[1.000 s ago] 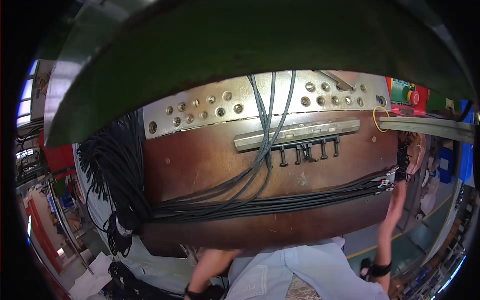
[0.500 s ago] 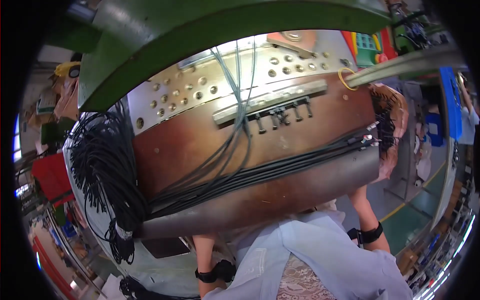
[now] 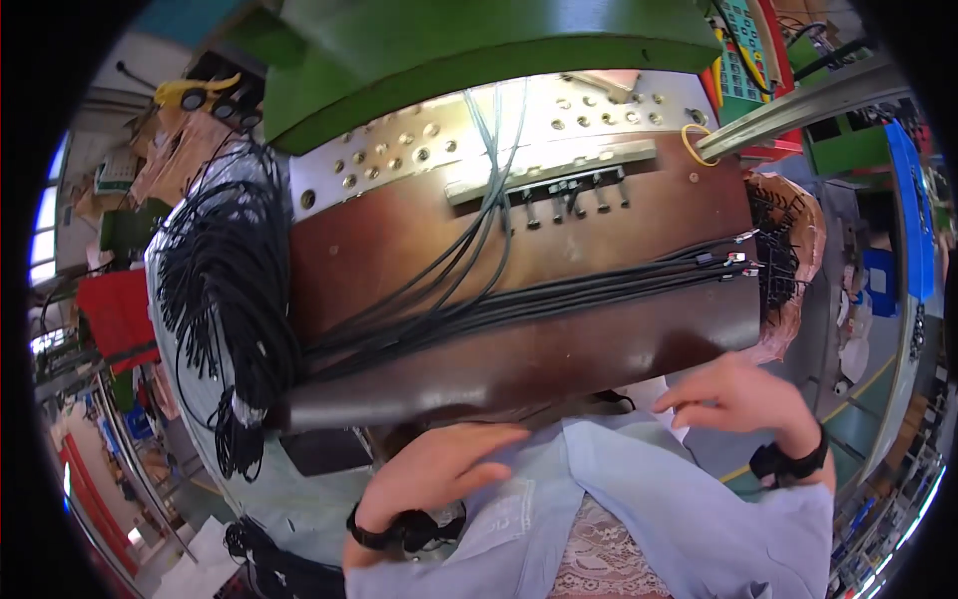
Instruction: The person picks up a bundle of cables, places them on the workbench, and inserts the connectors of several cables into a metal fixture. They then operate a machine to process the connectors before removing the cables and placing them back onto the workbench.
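My left hand (image 3: 444, 464) is near my lap, just below the front edge of a brown board (image 3: 479, 394). Its fingers are stretched out with the thumb apart, and nothing is in it. By the board's right front corner is my right hand (image 3: 733, 394), its fingers loosely bent and apart, also holding nothing. Several black cables (image 3: 519, 309) lie lengthwise on the board, their ends with small metal connectors (image 3: 736, 260) at the right edge. Other cables (image 3: 484, 215) run down from the machine to the board. A metal bar mould (image 3: 549, 172) has a row of black plugs (image 3: 574, 203) along it.
A green press (image 3: 499, 65) overhangs the perforated metal plate (image 3: 379, 160). A thick bundle of black cables (image 3: 225, 270) hangs at the left. On the right are a metal rail (image 3: 798, 115), a paper-lined container (image 3: 808, 235) of cable ends and a button panel (image 3: 743, 55).
Both hands, previously hidden below the board's front edge, have come up into view toward my body. The view has shifted, so the board sits slightly higher. The cables appear to stay in place.
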